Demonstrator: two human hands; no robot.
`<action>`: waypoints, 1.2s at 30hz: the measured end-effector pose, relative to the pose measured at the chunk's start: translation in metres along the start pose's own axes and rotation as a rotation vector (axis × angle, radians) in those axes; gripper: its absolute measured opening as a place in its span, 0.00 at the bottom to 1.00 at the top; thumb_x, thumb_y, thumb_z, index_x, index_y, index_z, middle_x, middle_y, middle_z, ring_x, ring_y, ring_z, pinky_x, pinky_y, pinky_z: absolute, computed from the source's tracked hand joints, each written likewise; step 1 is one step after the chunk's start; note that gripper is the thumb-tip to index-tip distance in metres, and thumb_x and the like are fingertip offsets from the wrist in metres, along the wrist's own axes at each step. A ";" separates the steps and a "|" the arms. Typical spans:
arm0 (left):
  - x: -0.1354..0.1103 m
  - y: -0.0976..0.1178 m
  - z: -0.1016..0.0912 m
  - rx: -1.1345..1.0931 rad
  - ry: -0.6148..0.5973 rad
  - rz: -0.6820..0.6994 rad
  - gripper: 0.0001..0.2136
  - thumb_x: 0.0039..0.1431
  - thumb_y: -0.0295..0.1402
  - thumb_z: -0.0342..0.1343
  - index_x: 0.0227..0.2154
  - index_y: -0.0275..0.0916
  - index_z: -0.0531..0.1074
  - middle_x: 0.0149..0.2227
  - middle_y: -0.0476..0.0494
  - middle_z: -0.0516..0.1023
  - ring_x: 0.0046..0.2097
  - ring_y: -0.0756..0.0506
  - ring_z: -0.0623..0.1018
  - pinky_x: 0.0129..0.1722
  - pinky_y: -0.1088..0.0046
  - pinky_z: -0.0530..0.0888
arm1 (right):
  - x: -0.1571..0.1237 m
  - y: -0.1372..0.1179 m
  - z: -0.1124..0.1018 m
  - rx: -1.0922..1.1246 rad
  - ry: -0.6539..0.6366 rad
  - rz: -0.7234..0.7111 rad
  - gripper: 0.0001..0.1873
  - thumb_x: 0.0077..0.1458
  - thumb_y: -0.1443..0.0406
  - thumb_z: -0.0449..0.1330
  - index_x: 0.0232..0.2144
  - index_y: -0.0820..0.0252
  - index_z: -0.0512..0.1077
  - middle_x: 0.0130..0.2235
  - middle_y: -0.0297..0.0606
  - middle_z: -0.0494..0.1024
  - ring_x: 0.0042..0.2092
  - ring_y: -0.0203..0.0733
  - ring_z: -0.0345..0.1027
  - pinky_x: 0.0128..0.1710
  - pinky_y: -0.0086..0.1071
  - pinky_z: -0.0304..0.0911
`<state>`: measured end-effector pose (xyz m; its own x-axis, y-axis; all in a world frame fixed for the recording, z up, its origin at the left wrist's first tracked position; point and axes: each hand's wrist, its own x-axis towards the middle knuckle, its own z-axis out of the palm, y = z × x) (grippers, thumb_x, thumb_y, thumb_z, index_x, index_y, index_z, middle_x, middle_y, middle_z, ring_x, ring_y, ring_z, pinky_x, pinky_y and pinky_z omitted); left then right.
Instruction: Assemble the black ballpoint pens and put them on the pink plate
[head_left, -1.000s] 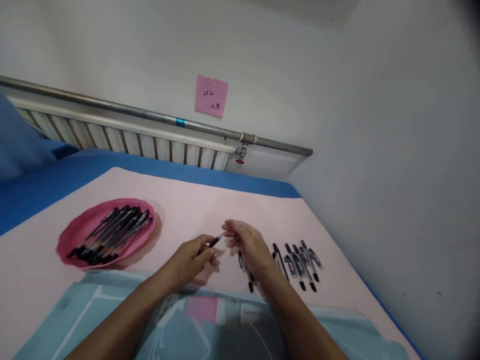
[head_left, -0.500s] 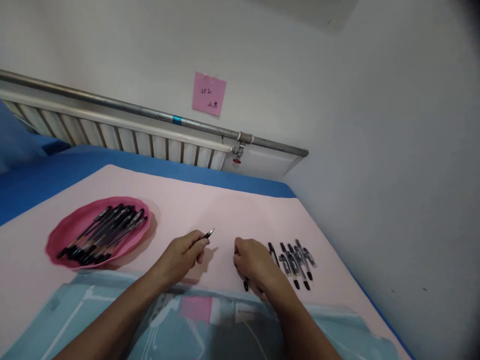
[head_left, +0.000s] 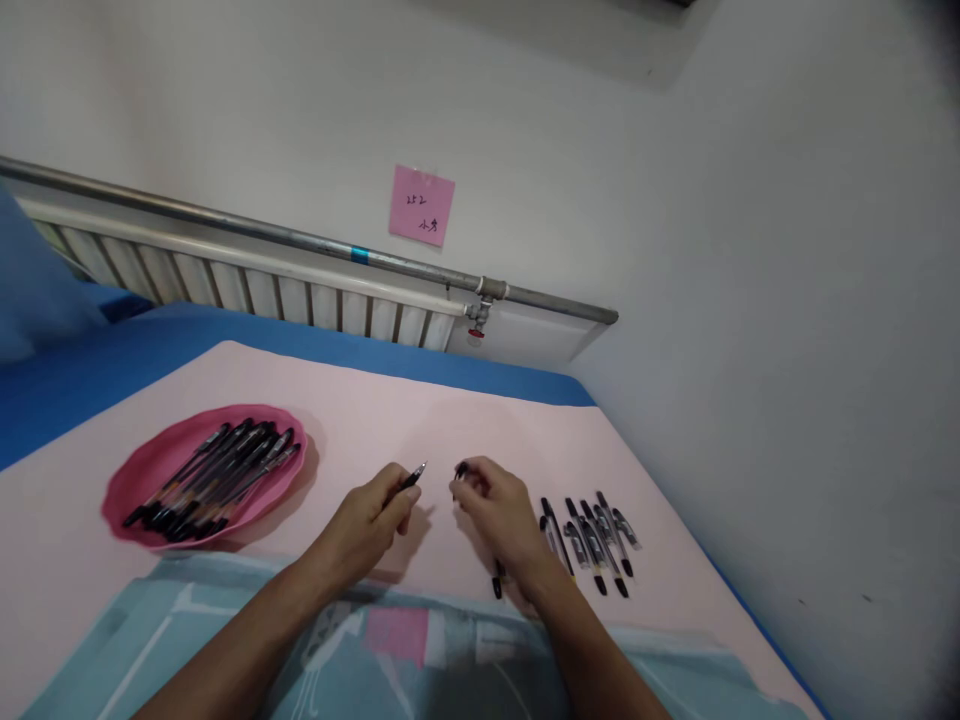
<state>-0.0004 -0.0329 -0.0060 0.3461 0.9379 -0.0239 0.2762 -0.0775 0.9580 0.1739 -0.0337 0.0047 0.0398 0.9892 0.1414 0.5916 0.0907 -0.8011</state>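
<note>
My left hand (head_left: pixel 367 518) is closed around a pen (head_left: pixel 413 477), its bare metal tip pointing up and to the right. Facing it across a small gap, my right hand (head_left: pixel 496 508) pinches a small black pen cap (head_left: pixel 461 468) between thumb and fingers. Beneath the right wrist, the black end of another pen (head_left: pixel 497 582) shows on the pink sheet; the rest is hidden. Right of that hand lie several loose pens (head_left: pixel 609 545) with clear barrels and black ends, among several separate clear-and-black caps (head_left: pixel 576 545).
A pink scalloped dish (head_left: pixel 116 510) at the left holds several capped black pens (head_left: pixel 225 475). A pale pink sheet (head_left: pixel 360 410) covers the blue surface (head_left: pixel 300 340). Light-blue patterned cloth (head_left: pixel 225 610) lies in front. Behind are a radiator (head_left: pixel 292 300), a pipe (head_left: pixel 420 268) and a wall note (head_left: pixel 421 207).
My right hand has lifted and turned from the sheet, bringing the black cap into view near the pen tip. My left hand keeps its hold on the pen. The view has tilted slightly.
</note>
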 end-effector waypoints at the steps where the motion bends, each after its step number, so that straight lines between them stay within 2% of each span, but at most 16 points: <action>1: -0.001 0.001 0.000 0.003 -0.027 0.006 0.11 0.57 0.40 0.42 0.24 0.40 0.59 0.19 0.56 0.63 0.19 0.54 0.61 0.21 0.79 0.58 | 0.002 -0.001 -0.001 0.226 0.047 0.040 0.04 0.47 0.65 0.56 0.27 0.60 0.67 0.22 0.32 0.68 0.24 0.34 0.60 0.23 0.27 0.54; 4: -0.003 0.004 0.003 0.011 -0.123 0.024 0.13 0.58 0.40 0.41 0.23 0.39 0.62 0.20 0.55 0.63 0.20 0.54 0.62 0.20 0.79 0.58 | 0.004 -0.004 -0.001 0.770 0.099 0.136 0.09 0.45 0.61 0.59 0.28 0.60 0.66 0.21 0.31 0.68 0.21 0.32 0.58 0.16 0.24 0.50; 6: -0.004 0.005 0.006 -0.015 -0.171 0.018 0.13 0.58 0.39 0.41 0.25 0.39 0.65 0.20 0.54 0.64 0.20 0.54 0.62 0.20 0.79 0.58 | 0.004 -0.006 0.002 0.949 0.096 0.161 0.10 0.44 0.61 0.61 0.27 0.60 0.66 0.22 0.32 0.69 0.22 0.32 0.60 0.15 0.23 0.50; 8: -0.004 0.006 0.008 -0.042 -0.194 0.008 0.13 0.58 0.39 0.40 0.30 0.38 0.66 0.20 0.54 0.65 0.19 0.54 0.60 0.18 0.80 0.57 | 0.002 -0.008 0.005 1.008 0.080 0.173 0.10 0.43 0.62 0.62 0.26 0.60 0.66 0.23 0.32 0.70 0.23 0.33 0.62 0.15 0.23 0.52; 13: -0.004 0.007 0.009 -0.106 -0.171 -0.023 0.10 0.57 0.40 0.42 0.32 0.39 0.62 0.20 0.55 0.66 0.17 0.55 0.57 0.16 0.80 0.55 | -0.002 -0.008 0.010 0.907 0.000 0.145 0.09 0.45 0.61 0.61 0.27 0.61 0.67 0.20 0.32 0.70 0.19 0.31 0.60 0.16 0.23 0.53; 17: -0.005 0.007 0.009 -0.154 -0.142 -0.050 0.09 0.57 0.40 0.44 0.28 0.41 0.58 0.18 0.59 0.61 0.15 0.56 0.56 0.15 0.81 0.53 | -0.005 -0.007 0.012 0.854 -0.076 0.120 0.09 0.48 0.61 0.60 0.28 0.61 0.66 0.21 0.32 0.71 0.18 0.30 0.59 0.17 0.24 0.54; 19: -0.006 0.008 0.008 -0.135 -0.141 -0.036 0.10 0.57 0.40 0.43 0.26 0.40 0.59 0.16 0.59 0.58 0.16 0.55 0.56 0.16 0.80 0.53 | -0.006 -0.008 0.013 0.843 -0.098 0.118 0.09 0.48 0.61 0.59 0.28 0.61 0.66 0.21 0.31 0.71 0.18 0.30 0.59 0.17 0.24 0.54; 23: -0.005 0.008 0.006 -0.074 -0.139 0.014 0.13 0.58 0.40 0.41 0.25 0.38 0.64 0.19 0.55 0.62 0.19 0.54 0.59 0.19 0.79 0.56 | -0.006 -0.010 0.015 0.834 -0.111 0.120 0.08 0.48 0.61 0.59 0.28 0.61 0.66 0.20 0.31 0.71 0.18 0.30 0.59 0.17 0.24 0.54; 25: -0.004 0.006 0.006 -0.065 -0.109 0.049 0.11 0.56 0.39 0.45 0.27 0.38 0.65 0.22 0.54 0.64 0.22 0.53 0.62 0.22 0.78 0.59 | -0.006 -0.010 0.015 0.827 -0.103 0.123 0.08 0.48 0.61 0.59 0.28 0.61 0.66 0.20 0.31 0.71 0.17 0.30 0.59 0.16 0.24 0.54; 28: -0.003 0.002 0.008 -0.071 -0.062 0.066 0.07 0.52 0.37 0.51 0.29 0.39 0.62 0.22 0.56 0.62 0.23 0.53 0.62 0.23 0.79 0.59 | -0.006 -0.010 0.015 0.822 -0.096 0.129 0.08 0.48 0.62 0.59 0.28 0.61 0.66 0.20 0.30 0.70 0.17 0.29 0.59 0.16 0.24 0.53; 32: -0.003 0.004 0.008 -0.023 -0.075 0.010 0.07 0.55 0.36 0.46 0.25 0.40 0.59 0.19 0.58 0.60 0.19 0.54 0.59 0.21 0.79 0.57 | -0.007 -0.009 0.016 0.809 -0.111 0.128 0.08 0.49 0.62 0.58 0.27 0.61 0.64 0.19 0.30 0.71 0.17 0.30 0.59 0.16 0.23 0.53; 36: -0.005 0.008 0.004 0.073 -0.107 0.047 0.08 0.56 0.36 0.44 0.25 0.39 0.63 0.20 0.56 0.64 0.21 0.54 0.60 0.21 0.79 0.57 | -0.008 -0.009 0.016 0.799 -0.129 0.129 0.08 0.49 0.62 0.57 0.26 0.61 0.64 0.19 0.30 0.71 0.17 0.30 0.59 0.16 0.23 0.53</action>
<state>0.0038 -0.0395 0.0003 0.4525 0.8916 -0.0137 0.3208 -0.1484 0.9355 0.1551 -0.0401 0.0014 -0.0532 0.9985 -0.0090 -0.1655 -0.0177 -0.9860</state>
